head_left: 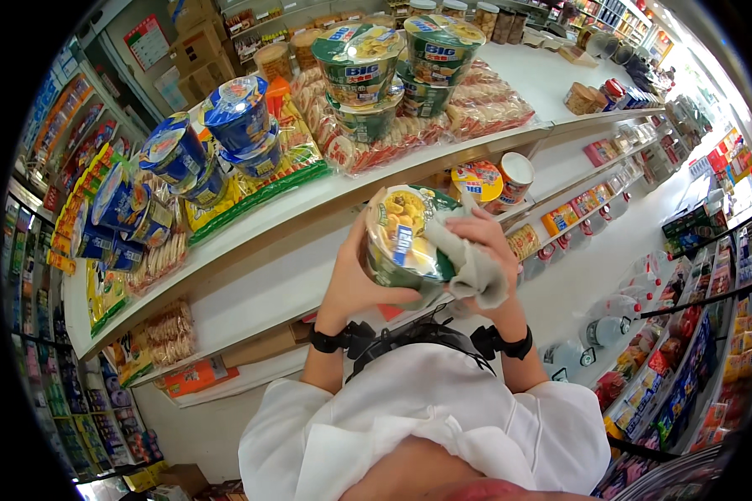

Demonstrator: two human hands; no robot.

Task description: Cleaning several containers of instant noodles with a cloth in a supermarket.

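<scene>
A green instant noodle cup [397, 238] is held up in front of my chest, its lid tilted toward me. My left hand [355, 271] wraps round the cup's left side. In my right hand [486, 238] is a grey cloth [475, 271], bunched and pressed against the right of the lid and rim. The cloth hides part of the lid. Just beyond, an orange-lidded noodle cup [478, 179] and a white-lidded noodle cup [516, 174] stand on the shelf.
On the white counter top [518, 71], stacked green noodle cups [358, 67] stand on packaged snacks [485, 100]. Stacked blue noodle cups [236, 113] are to the left. Water jugs [606, 330] stand on the floor at right, beside shelves of packaged goods [668, 367].
</scene>
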